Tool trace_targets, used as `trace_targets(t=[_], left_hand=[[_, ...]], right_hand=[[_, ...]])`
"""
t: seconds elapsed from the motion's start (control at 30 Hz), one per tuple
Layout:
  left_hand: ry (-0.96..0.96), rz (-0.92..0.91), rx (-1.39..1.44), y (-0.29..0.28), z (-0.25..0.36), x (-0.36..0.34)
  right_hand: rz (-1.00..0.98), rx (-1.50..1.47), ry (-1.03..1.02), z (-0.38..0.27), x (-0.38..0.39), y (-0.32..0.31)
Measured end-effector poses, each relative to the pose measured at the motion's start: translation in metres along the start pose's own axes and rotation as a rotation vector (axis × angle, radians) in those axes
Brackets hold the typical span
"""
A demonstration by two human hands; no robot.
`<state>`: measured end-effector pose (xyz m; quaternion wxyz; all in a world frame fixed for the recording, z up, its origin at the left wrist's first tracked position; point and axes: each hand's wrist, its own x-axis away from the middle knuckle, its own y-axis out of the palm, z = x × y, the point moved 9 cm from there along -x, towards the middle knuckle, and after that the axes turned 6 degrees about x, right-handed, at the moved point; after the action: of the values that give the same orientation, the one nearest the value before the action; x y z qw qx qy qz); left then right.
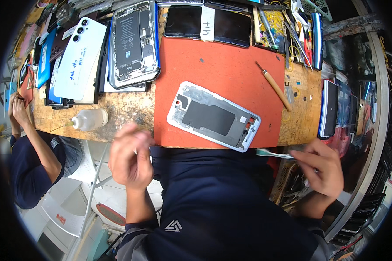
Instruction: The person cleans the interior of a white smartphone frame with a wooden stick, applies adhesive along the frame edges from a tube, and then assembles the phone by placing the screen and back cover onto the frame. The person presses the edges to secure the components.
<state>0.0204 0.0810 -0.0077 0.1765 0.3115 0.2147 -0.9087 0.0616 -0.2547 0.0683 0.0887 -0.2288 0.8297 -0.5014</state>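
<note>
A silver phone frame [248, 121], bare inside apart from a dark grey sheet in its middle, lies tilted on an orange-red mat [222, 65]. One of its corners reaches the mat's near edge. My right hand [320, 167], off the table's front edge, pinches the white handle of a toothbrush [272, 154]. The brush's green-tipped head points left, just beyond the frame's near corner. My left hand [133, 156] is raised left of the mat at the table edge, its fingers bent and blurred. Whether it holds anything I cannot make out.
Left of the mat stands a clear plastic bottle [91, 119] with a needle tip. A wooden-handled pick [276, 90] lies on the right. Beyond are an opened phone [134, 43], a white phone back [80, 61] and a dark phone [226, 28]. A co-worker's hands [18, 106] work far left.
</note>
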Motion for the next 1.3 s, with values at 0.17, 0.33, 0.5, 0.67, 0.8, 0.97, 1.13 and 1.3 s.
trace_targets(t=[0.17,0.33,0.5,0.67,0.8,0.97,1.13,1.3], left_hand=[[0.045,-0.480,0.056,0.030,0.015,0.018],[0.070,-0.759,-0.303,0.080,0.024,0.043],[0.092,-0.730,-0.298,0.082,0.031,0.028],[0.052,-0.874,-0.636,0.102,0.010,0.019],[0.123,-0.900,-0.640,0.105,0.024,0.002],[-0.300,-0.352,-0.027,0.063,0.007,-0.042],[-0.163,-0.565,0.394,0.086,0.063,-0.002],[-0.055,0.086,0.273,-0.033,0.071,-0.071]], right_hand=[[0.036,-0.059,0.111,0.028,0.034,0.024],[0.095,-0.089,0.151,0.043,0.040,0.036],[0.428,-0.093,0.203,0.048,0.027,0.013],[0.473,-0.304,0.113,0.038,-0.007,0.056],[0.480,-0.343,0.045,0.031,-0.013,0.058],[0.460,-0.459,0.148,0.033,-0.005,0.064],[0.356,-0.179,-0.279,-0.045,-0.014,0.089],[0.373,-0.218,-0.386,-0.044,-0.031,0.064]])
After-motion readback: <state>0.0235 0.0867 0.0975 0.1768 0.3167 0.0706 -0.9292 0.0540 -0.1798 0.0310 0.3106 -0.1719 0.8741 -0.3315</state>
